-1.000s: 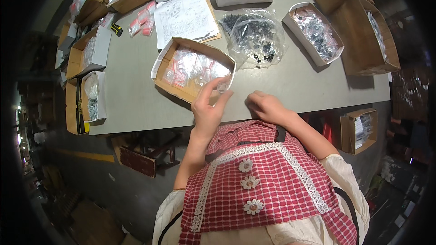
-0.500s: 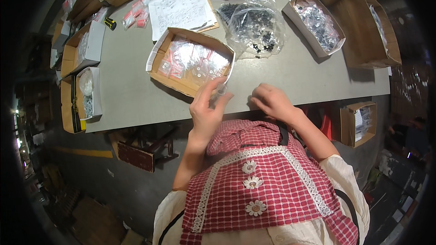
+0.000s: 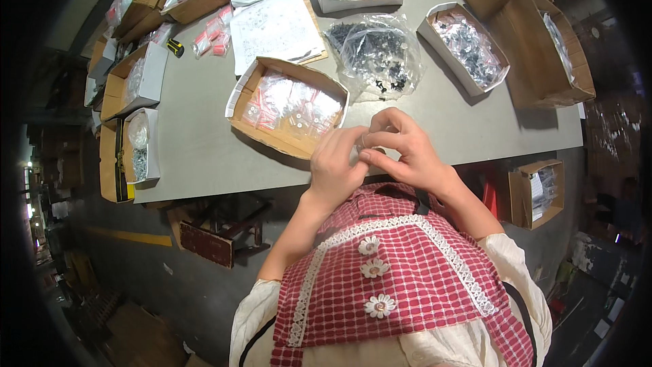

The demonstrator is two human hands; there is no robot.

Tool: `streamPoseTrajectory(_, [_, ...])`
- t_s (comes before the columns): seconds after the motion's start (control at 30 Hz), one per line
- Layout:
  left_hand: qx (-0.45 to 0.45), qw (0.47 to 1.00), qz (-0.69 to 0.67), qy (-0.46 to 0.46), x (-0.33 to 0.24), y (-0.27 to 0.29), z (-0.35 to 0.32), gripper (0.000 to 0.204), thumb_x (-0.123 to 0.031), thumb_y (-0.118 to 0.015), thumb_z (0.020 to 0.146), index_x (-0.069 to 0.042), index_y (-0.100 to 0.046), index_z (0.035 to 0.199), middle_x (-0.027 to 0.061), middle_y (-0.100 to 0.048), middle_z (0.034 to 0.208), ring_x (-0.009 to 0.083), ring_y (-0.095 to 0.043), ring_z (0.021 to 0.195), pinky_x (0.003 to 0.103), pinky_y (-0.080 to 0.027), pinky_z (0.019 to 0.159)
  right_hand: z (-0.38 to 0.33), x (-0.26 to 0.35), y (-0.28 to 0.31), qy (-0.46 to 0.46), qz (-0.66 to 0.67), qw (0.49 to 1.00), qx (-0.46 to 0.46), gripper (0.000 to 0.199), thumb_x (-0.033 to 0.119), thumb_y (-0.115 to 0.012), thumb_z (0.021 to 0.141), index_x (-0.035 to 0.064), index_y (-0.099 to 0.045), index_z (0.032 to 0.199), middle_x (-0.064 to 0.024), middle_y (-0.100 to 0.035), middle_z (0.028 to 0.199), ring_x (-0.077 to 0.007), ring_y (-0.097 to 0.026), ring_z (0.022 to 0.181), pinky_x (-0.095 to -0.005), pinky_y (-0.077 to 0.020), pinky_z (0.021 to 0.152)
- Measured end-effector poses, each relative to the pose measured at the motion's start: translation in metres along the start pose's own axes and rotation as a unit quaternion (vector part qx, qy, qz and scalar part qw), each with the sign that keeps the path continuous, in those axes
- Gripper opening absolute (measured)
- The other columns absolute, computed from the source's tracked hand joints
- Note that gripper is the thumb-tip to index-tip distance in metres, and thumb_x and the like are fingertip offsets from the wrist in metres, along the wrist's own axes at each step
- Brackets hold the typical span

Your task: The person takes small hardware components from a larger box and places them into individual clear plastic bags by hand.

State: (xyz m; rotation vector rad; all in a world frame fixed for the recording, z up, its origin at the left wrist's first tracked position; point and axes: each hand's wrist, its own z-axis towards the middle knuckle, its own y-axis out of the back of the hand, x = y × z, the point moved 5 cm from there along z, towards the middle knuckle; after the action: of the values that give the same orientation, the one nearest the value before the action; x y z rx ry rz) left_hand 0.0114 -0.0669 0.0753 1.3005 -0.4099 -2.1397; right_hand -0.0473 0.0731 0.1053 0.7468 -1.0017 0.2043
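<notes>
At the table's near edge my two hands meet, fingertips together. My left hand (image 3: 334, 166) is closed in a pinch on a small clear plastic bag, mostly hidden by the fingers. Curled against it, my right hand (image 3: 405, 149) is closed too; what its fingertips hold is too small and covered to make out. Just beyond my left hand sits an open cardboard box (image 3: 268, 141) of small clear bags (image 3: 293, 105) with red strips and small round pieces inside. Behind my right hand lies a big clear bag (image 3: 377, 58) of black screw-like parts.
A white box (image 3: 468, 51) of bagged parts stands right, beside tall cardboard boxes (image 3: 536, 54). More boxes (image 3: 139, 146) line the left edge. Papers (image 3: 275, 27), red-striped bags (image 3: 214, 32), a yellow-black tool (image 3: 175, 47) and another box (image 3: 356, 3) lie farther back.
My left hand has moved right, away from the cardboard box, with the small clear bag. My right hand has risen from the table edge to meet it.
</notes>
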Motion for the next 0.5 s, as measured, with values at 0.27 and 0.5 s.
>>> streamPoseTrajectory(0.27, [0.017, 0.870, -0.400, 0.289, 0.004, -0.006, 0.005, 0.040, -0.001, -0.070, 0.087, 0.001, -0.057, 0.126, 0.0091, -0.066, 0.110, 0.0165, -0.064, 0.102, 0.032, -0.052, 0.089, 0.000, -0.037, 0.012, -0.221, 0.361, 0.905, -0.031, 0.019, 0.014, -0.063, 0.098, -0.0042, -0.068, 0.102, -0.0073, -0.069, 0.098, -0.0147, -0.068, 0.085, -0.0280, -0.0577, 0.076])
streamPoseTrajectory(0.5, [0.026, 0.803, -0.508, 0.310, -0.002, -0.003, 0.016, 0.042, -0.001, -0.066, 0.087, 0.002, -0.054, 0.128, 0.0116, -0.065, 0.109, 0.0166, -0.062, 0.103, 0.030, -0.050, 0.091, 0.005, -0.036, 0.022, -0.215, 0.380, 0.897, -0.068, 0.021, 0.015, -0.064, 0.097, -0.0051, -0.068, 0.104, -0.0096, -0.070, 0.091, -0.0164, -0.068, 0.077, -0.0312, -0.0575, 0.074])
